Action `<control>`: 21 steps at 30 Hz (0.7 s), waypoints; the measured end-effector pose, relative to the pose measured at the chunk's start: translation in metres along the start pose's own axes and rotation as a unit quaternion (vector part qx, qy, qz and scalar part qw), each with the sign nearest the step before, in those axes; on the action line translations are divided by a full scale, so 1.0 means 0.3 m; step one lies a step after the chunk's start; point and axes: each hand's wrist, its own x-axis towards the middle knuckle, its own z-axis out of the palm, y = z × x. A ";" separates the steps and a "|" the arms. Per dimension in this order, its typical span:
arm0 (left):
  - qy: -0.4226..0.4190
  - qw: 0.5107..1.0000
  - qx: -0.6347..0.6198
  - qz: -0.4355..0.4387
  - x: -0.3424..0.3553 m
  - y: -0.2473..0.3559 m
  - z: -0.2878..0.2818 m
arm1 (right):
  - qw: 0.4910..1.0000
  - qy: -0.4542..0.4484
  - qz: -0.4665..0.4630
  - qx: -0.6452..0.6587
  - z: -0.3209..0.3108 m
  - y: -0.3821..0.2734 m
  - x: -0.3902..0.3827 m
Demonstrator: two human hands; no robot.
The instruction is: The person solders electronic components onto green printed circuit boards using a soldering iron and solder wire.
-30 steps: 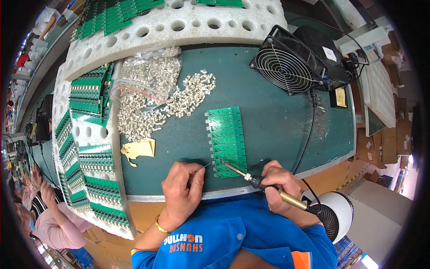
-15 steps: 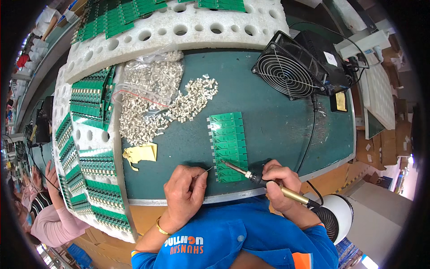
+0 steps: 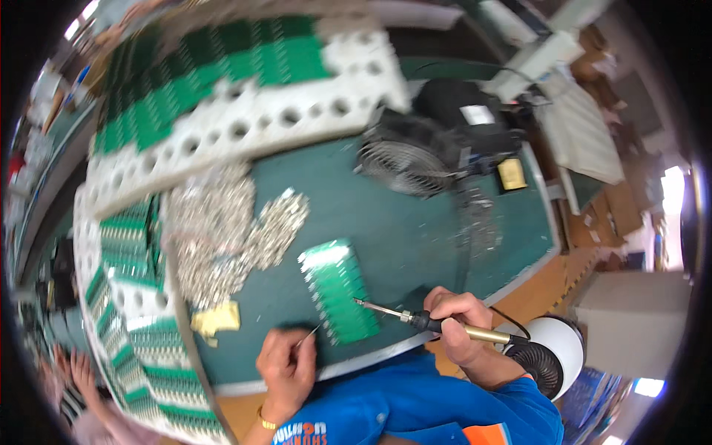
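A green circuit board panel lies on the dark green bench top, with a row of small metal connectors along its left edge. My right hand is closed round the handle of a soldering iron, its tip pointing left over the panel. Whether the tip touches the board I cannot tell. Left of the panel, my left hand pinches a thin solder wire whose end comes close to the board's lower left edge.
Loose metal connectors spill beside a clear plastic bag. White foam trays carry rows of green boards. A black fan stands at the far right, a yellow paper piece at left. Another person's hand shows at far left.
The whole view has shifted and turned, blurring the bench. Relative to the panel, the iron's tip has moved right, away from the connector edge. Both hands keep their grip.
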 end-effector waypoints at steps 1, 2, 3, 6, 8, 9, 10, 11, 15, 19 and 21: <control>0.012 1.000 -0.001 0.012 -0.003 -0.014 0.006 | 0.999 0.037 -0.035 -0.004 -0.024 -0.001 0.018; 0.016 1.000 -0.013 0.002 -0.011 -0.021 0.016 | 0.995 0.074 -0.069 -0.011 -0.051 -0.009 0.029; 0.018 1.000 -0.024 -0.006 -0.014 -0.018 0.021 | 0.985 0.135 -0.094 -0.044 -0.081 -0.023 0.041; 0.021 0.999 -0.028 -0.010 -0.039 -0.023 0.021 | 0.928 0.334 -0.131 -0.101 -0.173 -0.073 0.084; 0.022 0.999 -0.019 -0.016 -0.047 -0.031 0.022 | 0.887 0.416 -0.163 -0.118 -0.250 -0.097 0.125; 0.025 0.999 -0.027 -0.019 -0.050 -0.037 0.022 | 0.877 0.433 -0.160 -0.133 -0.287 -0.096 0.153; 0.030 0.999 -0.033 -0.025 -0.053 -0.039 0.021 | 0.878 0.432 -0.158 -0.133 -0.318 -0.090 0.184; 0.033 0.999 -0.030 -0.030 -0.054 -0.039 0.019 | 0.871 0.433 -0.133 -0.188 -0.342 -0.079 0.219; 0.026 0.999 0.006 -0.018 -0.027 -0.016 0.020 | 0.824 0.414 -0.081 -0.379 -0.450 0.019 0.342; 0.015 1.000 -0.013 -0.008 -0.001 0.006 0.012 | 0.807 0.346 -0.073 -0.474 -0.548 0.074 0.409; 0.013 0.999 -0.039 -0.017 0.001 0.013 0.012 | 0.829 0.263 -0.067 -0.490 -0.599 0.101 0.412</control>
